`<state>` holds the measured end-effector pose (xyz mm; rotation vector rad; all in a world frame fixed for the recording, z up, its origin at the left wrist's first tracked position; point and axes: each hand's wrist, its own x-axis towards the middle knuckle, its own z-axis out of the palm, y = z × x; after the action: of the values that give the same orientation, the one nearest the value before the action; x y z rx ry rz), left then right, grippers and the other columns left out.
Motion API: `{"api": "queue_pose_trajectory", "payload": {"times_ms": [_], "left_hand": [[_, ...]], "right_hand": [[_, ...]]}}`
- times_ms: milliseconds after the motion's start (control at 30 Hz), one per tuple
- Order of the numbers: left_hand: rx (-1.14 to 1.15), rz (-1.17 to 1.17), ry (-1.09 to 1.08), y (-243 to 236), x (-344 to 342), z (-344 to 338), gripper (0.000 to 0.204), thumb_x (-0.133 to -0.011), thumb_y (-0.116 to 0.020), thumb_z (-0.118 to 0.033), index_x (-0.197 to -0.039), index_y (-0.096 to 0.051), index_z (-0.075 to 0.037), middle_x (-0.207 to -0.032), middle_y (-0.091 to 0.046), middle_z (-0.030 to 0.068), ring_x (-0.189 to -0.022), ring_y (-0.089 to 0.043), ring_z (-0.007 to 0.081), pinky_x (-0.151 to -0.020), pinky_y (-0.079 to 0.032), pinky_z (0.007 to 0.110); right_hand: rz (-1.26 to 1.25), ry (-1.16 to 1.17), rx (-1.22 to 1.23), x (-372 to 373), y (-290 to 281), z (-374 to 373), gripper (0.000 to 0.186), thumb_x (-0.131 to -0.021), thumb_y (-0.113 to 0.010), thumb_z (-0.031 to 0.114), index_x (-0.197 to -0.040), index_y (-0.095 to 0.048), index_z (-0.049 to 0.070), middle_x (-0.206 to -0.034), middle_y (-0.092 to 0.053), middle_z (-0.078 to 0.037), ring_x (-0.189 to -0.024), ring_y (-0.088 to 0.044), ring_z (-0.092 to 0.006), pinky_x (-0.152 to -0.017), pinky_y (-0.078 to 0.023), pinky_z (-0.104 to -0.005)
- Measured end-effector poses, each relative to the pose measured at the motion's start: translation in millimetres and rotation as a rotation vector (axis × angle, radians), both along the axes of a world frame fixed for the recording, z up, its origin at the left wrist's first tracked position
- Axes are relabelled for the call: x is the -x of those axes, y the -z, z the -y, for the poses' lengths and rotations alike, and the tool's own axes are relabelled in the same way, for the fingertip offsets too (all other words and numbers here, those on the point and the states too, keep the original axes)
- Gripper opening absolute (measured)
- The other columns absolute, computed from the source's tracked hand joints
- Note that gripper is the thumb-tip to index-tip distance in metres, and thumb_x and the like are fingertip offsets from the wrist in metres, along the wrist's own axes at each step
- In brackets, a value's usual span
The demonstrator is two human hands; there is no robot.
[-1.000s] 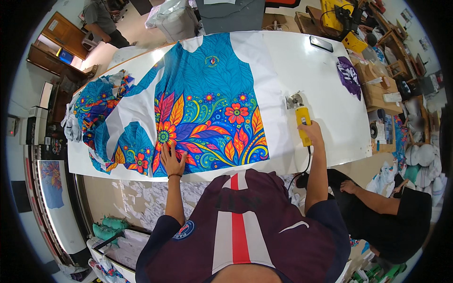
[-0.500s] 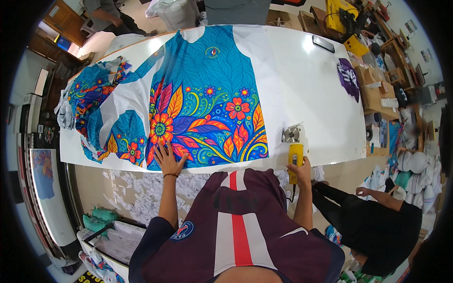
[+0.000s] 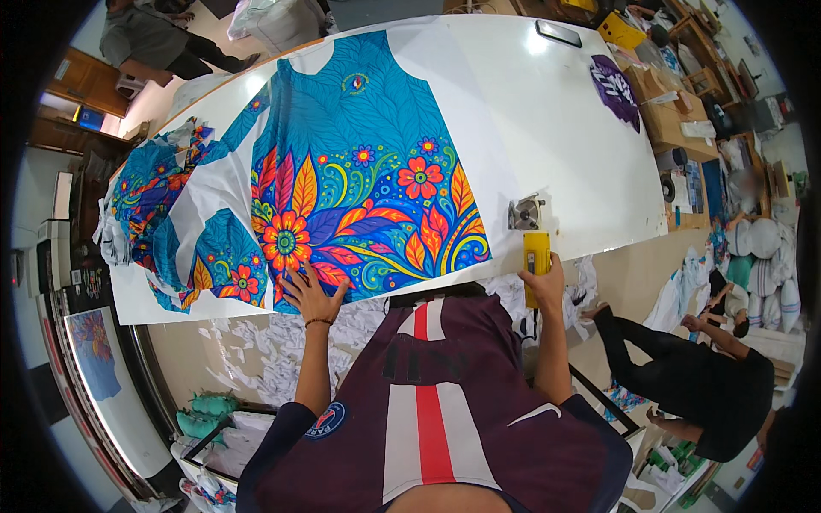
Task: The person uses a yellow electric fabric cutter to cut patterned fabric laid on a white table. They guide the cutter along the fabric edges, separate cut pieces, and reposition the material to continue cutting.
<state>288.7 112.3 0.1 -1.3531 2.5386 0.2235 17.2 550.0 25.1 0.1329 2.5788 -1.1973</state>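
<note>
My left hand (image 3: 315, 295) lies on the printed garment panel (image 3: 368, 111) near its lower edge, fingers spread over a large orange flower. The panel is teal with a bright floral band, on white fabric backing. My right hand (image 3: 544, 278) grips a yellow electric cutter (image 3: 536, 245) with a round metal blade head (image 3: 524, 214), just right of the panel's lower corner, at the near edge of the white table (image 3: 590, 179). A heap of printed fabric pieces (image 3: 150, 209) lies at the table's left.
A phone (image 3: 558, 34) and a purple printed piece (image 3: 614, 90) sit on the table's right. A person in grey (image 3: 154, 43) stands at upper left; another in black (image 3: 718, 393) is at lower right. White scraps (image 3: 256, 355) litter the floor.
My right hand and the cutter have moved down toward the table's near edge. The view has shifted. The person in black appears farther right. My left hand remains spread on the panel.
</note>
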Motion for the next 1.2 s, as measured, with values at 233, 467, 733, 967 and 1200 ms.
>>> {"api": "queue_pose_trajectory", "payload": {"times_ms": [233,467,733,967,1200], "left_hand": [[0.078,-0.090,0.042,9.4,2.7,3.3,0.120,-0.083,-0.064,-0.083,-0.169,-0.017,-0.013,-0.171,-0.004,0.0333,-0.155,0.001,0.0616,-0.121,-0.006,0.074],[0.231,-0.419,0.226,23.6,9.2,11.5,0.102,-0.088,-0.071,-0.066,-0.165,-0.033,-0.011,-0.168,-0.024,0.0281,-0.157,-0.017,0.0482,-0.125,-0.014,0.066],[0.259,-0.588,0.283,29.8,9.1,11.1,0.086,-0.091,-0.072,-0.054,-0.158,-0.044,-0.008,-0.162,-0.034,0.0266,-0.151,-0.030,0.0456,-0.123,-0.023,0.062],[0.269,-0.583,0.280,26.3,11.6,10.9,0.083,-0.092,-0.072,-0.051,-0.158,-0.045,-0.008,-0.161,-0.036,0.0273,-0.150,-0.031,0.0458,-0.123,-0.025,0.061],[0.261,-0.593,0.264,25.7,11.7,9.2,0.084,-0.091,-0.074,-0.050,-0.157,-0.045,-0.008,-0.161,-0.036,0.0274,-0.150,-0.032,0.0460,-0.123,-0.025,0.061]], "right_hand": [[-0.112,0.030,-0.148,-16.3,-23.0,16.7,0.064,-0.067,-0.087,0.020,-0.122,-0.061,-0.001,-0.109,-0.072,-0.021,-0.101,-0.071,-0.0368,-0.089,-0.055,-0.0446],[0.024,-0.065,-0.169,-65.9,-50.8,-2.2,0.055,-0.067,-0.087,0.018,-0.113,-0.065,-0.001,-0.104,-0.072,-0.022,-0.099,-0.071,-0.0375,-0.088,-0.054,-0.0457],[0.049,-0.243,-0.287,-113.6,-57.6,-24.5,0.062,-0.074,-0.085,0.030,-0.122,-0.059,-0.001,-0.104,-0.069,-0.027,-0.100,-0.068,-0.0456,-0.086,-0.054,-0.0502],[0.058,-0.259,-0.436,-103.2,-69.1,-3.2,0.061,-0.084,-0.079,0.046,-0.125,-0.059,0.004,-0.098,-0.072,-0.027,-0.093,-0.070,-0.0489,-0.078,-0.055,-0.0539],[0.120,-0.280,-0.485,-91.8,-73.4,6.3,0.063,-0.085,-0.076,0.048,-0.128,-0.055,0.007,-0.096,-0.074,-0.027,-0.091,-0.071,-0.0490,-0.078,-0.056,-0.0564]]}}
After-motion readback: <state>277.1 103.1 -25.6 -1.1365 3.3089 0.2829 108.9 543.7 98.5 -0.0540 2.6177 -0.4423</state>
